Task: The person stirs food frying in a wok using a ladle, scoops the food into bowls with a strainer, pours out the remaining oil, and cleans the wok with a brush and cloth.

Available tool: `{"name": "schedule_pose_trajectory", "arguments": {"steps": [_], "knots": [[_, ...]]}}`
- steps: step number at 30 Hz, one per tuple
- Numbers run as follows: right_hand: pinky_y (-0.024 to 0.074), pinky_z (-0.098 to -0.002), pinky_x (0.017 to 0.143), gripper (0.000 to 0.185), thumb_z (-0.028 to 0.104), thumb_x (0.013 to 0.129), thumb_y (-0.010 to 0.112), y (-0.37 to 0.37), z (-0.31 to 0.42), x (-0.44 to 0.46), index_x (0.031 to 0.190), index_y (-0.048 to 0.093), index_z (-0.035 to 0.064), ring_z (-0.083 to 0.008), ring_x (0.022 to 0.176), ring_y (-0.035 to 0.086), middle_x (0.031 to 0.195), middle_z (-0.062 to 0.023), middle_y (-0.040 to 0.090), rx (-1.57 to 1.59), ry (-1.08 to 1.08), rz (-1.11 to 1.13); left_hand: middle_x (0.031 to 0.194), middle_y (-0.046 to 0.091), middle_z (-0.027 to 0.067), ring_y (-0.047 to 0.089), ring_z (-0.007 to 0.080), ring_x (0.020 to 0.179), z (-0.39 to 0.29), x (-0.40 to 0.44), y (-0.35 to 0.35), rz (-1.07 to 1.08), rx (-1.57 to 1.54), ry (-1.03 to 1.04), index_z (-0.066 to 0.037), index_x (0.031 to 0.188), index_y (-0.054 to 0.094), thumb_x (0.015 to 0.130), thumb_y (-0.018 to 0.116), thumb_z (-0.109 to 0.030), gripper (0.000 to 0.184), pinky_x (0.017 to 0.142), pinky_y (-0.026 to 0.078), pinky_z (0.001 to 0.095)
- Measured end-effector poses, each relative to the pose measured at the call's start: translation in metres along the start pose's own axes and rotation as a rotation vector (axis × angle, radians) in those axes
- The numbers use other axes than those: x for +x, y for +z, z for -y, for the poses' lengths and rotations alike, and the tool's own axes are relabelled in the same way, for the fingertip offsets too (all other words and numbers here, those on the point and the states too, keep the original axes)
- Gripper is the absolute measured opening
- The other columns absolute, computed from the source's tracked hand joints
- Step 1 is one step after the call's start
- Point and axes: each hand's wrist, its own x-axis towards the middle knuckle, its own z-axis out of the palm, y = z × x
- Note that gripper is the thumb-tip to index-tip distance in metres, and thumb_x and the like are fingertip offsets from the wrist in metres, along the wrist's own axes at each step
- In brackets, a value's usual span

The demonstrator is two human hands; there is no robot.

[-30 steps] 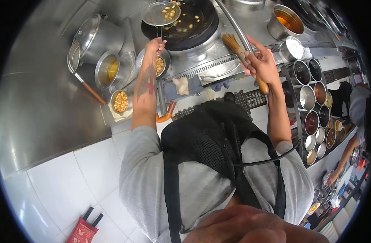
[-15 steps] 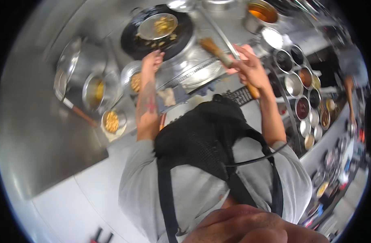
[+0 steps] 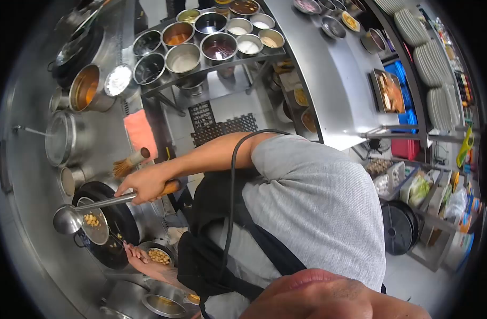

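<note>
My right hand is closed around the handle of a metal ladle, whose bowl hangs over the outer edge of a strainer. The ladle's wooden grip end sticks out behind the hand. My left hand is closed at the end of the thin handle of the strainer, which holds small yellowish pieces. The strainer is over a black wok with a few more pieces in it. Beside my right hand lies a bamboo brush. Near my left hand stands a bowl of pale chunks.
A pot of orange liquid and a white-filled bowl stand beyond the brush, near a pink cloth. A rack carries several sauce pots. Metal pans sit past my left arm. A steel counter runs along the right.
The view has swung to the right, bringing the sauce rack, counter and plate shelves into sight. My right hand has brought the ladle bowl over beside the strainer, which my left hand still holds.
</note>
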Motion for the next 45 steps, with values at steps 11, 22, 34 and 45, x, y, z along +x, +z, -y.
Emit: {"name": "schedule_pose_trajectory", "arguments": {"steps": [11,22,34,45], "knots": [[0.0525,-0.0380,0.066,0.057,0.017,0.086,0.064,0.006,0.017,0.001,0.139,0.050,0.0043,-0.0235,0.070,0.066,0.082,-0.0134,0.070,-0.122,0.046,-0.029,0.077,0.047,-0.0028,0.036,0.0046,0.052,0.021,-0.063,0.164,-0.150,0.399,0.571,0.005,0.121,0.057,0.106,0.039,-0.020,0.034,0.042,0.030,0.0206],[0.0398,-0.0238,0.041,0.058,0.008,0.093,0.060,0.007,0.016,0.040,0.147,0.039,0.0033,-0.0073,0.049,0.047,0.069,-0.0020,0.054,0.167,0.114,-0.066,0.089,0.055,0.0087,0.046,0.0078,0.056,0.050,0.042,0.099,0.182,-1.114,-0.019,0.011,0.127,0.044,0.098,0.045,0.003,0.030,0.042,0.036,0.0198],[0.0361,-0.0238,0.041,0.056,0.005,0.096,0.058,0.004,0.013,0.053,0.148,0.036,0.0003,-0.0068,0.048,0.044,0.072,-0.0040,0.055,0.231,0.099,-0.001,0.083,0.056,0.0137,0.044,0.0091,0.048,0.010,0.076,0.028,-0.317,-0.811,0.106,0.004,0.097,0.044,0.098,0.042,-0.001,0.005,0.035,0.034,0.0209],[0.0388,-0.0236,0.039,0.060,0.009,0.096,0.058,0.002,-0.005,0.047,0.149,0.032,-0.0018,-0.0080,0.045,0.047,0.071,-0.0036,0.055,0.157,0.138,0.010,0.071,0.051,0.0049,0.040,0.0075,0.044,0.019,0.061,0.036,-0.352,-0.722,0.174,0.003,0.093,0.051,0.100,0.045,-0.008,0.014,0.030,0.025,0.0195]]}}
